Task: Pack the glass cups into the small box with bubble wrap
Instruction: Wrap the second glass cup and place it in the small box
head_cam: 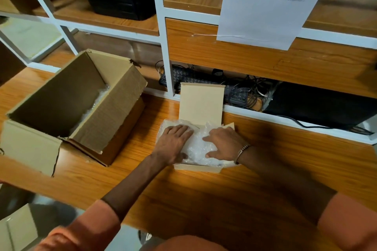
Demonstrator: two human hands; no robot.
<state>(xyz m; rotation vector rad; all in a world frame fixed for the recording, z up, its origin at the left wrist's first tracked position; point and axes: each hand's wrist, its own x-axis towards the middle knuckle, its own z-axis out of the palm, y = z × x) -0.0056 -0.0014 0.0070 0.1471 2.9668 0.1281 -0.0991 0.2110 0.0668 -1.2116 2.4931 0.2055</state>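
Both grips are released: left hand [175,142] and right hand [224,143] press flat on the bubble wrap [199,150] filling the small box [196,167], lid upright. Left of it on the worktop [265,169] stands a large carton [67,104].

Both hands flat on bubble wrap [196,149] in small box [196,167], lid [201,106] up at far side. Left hand [173,143] presses left part, right hand [225,144] presses right part, fingers straight. Large open carton [122,108] left on wooden table [265,169], more wrap inside. Keyboard [187,77] under far shelf.
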